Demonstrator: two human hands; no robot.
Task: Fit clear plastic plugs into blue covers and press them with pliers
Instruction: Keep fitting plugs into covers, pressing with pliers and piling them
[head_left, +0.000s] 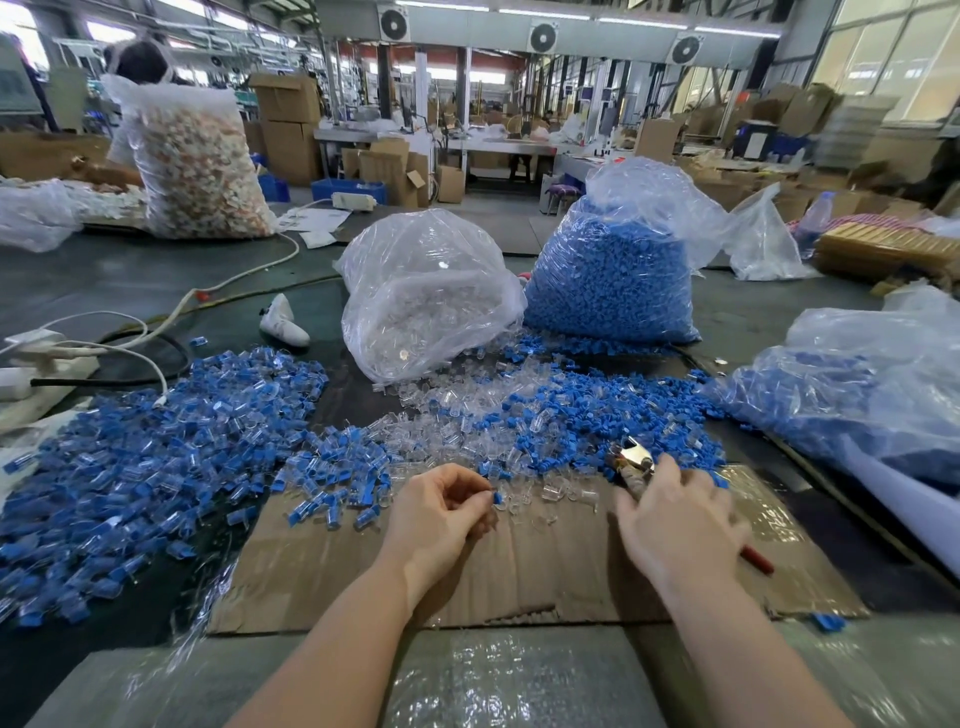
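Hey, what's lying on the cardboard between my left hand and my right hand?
In the head view, a few loose clear plugs lie on the cardboard between the left hand and the right hand; nearer you, the cardboard is bare.

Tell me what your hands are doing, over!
Left hand pinching a blue cover. Right hand gripping the pliers, jaws near the loose pile. Nothing in the way on the cardboard.
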